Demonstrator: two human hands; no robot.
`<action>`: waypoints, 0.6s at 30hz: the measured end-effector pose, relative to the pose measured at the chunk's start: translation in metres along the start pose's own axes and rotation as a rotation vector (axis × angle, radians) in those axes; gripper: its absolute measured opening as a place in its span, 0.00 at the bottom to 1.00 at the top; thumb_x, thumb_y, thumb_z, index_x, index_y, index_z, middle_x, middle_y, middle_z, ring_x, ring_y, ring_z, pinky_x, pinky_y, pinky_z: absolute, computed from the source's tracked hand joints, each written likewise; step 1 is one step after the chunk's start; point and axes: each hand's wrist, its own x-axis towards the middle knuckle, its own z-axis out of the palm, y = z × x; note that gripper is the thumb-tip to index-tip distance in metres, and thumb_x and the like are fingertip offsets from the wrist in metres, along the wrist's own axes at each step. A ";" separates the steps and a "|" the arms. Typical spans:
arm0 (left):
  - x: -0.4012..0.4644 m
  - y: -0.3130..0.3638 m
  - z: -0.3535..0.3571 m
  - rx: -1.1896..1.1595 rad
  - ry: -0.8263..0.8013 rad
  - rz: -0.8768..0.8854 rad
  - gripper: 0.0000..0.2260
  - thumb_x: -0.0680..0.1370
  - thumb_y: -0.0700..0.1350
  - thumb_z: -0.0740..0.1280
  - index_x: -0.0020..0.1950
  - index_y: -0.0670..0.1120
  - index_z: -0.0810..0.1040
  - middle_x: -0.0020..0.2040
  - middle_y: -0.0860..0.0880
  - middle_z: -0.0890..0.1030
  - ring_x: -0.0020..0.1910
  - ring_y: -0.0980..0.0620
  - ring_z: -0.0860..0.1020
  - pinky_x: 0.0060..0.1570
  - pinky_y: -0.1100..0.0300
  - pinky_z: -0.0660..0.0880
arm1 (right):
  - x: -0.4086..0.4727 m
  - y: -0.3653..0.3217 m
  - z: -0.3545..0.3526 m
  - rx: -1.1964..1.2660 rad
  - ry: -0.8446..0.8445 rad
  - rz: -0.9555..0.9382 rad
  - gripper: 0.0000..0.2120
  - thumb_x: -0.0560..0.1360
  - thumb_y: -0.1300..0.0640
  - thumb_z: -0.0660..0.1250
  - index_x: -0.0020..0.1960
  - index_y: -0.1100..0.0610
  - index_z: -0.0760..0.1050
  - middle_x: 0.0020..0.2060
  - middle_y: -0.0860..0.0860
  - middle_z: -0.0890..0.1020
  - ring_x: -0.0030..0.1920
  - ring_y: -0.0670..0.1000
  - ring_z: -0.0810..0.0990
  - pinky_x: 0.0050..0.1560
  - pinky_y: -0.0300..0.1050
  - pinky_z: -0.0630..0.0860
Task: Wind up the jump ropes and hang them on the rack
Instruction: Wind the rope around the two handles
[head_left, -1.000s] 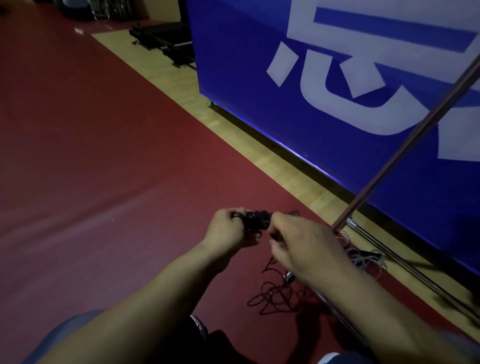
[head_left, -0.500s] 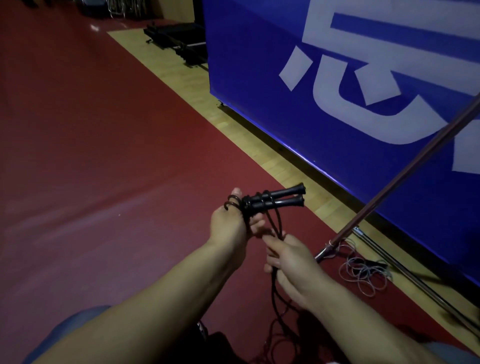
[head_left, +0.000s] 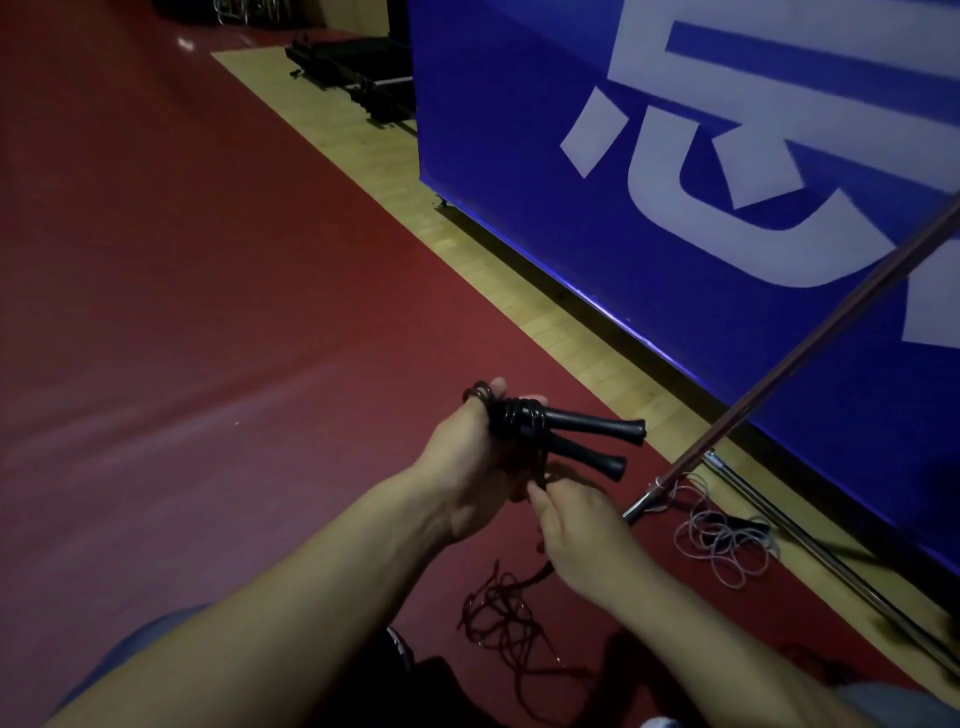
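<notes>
Covering most of the view is dark red matte sports flooring (head_left: 182, 312), w/ a pale wood plank strip (head_left: 498, 291) along its far edge, then a blue banner board w/ white lettering (head_left: 675, 182). Left hand (head_left: 467, 467) grips two black flared plastic jump-rope handles (head_left: 587, 441), cord wound round them. Right hand (head_left: 582, 535) pinches the dark cord (head_left: 511, 618), rest piled on the floor below. Slanted metal rack pole (head_left: 810, 353) at right; pale coiled rope (head_left: 727, 540) by its foot.

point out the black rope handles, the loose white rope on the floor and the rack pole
black rope handles (head_left: 597, 434), head view, shaft of the upper handle
loose white rope (head_left: 727, 543), head view, middle of the coils
rack pole (head_left: 810, 358), head view, mid-length of the slanted pole
</notes>
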 end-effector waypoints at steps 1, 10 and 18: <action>-0.001 -0.001 0.001 0.005 0.016 0.017 0.22 0.83 0.56 0.56 0.44 0.45 0.83 0.37 0.46 0.78 0.34 0.48 0.72 0.34 0.56 0.61 | 0.000 0.000 0.000 -0.002 0.007 0.005 0.19 0.82 0.58 0.58 0.34 0.45 0.62 0.31 0.40 0.68 0.31 0.39 0.67 0.33 0.37 0.60; -0.021 -0.011 0.011 -0.064 -0.111 -0.013 0.12 0.85 0.47 0.57 0.52 0.40 0.74 0.37 0.42 0.80 0.40 0.43 0.83 0.47 0.48 0.79 | 0.014 0.009 -0.006 0.310 -0.303 0.280 0.13 0.83 0.62 0.53 0.50 0.66 0.75 0.35 0.52 0.77 0.28 0.42 0.78 0.41 0.43 0.81; -0.014 -0.005 0.002 0.447 -0.086 -0.041 0.17 0.85 0.51 0.57 0.51 0.37 0.76 0.38 0.41 0.81 0.35 0.44 0.82 0.35 0.51 0.82 | 0.026 0.023 -0.071 -0.096 0.059 -0.008 0.04 0.76 0.51 0.70 0.44 0.47 0.75 0.29 0.45 0.73 0.30 0.44 0.71 0.32 0.42 0.68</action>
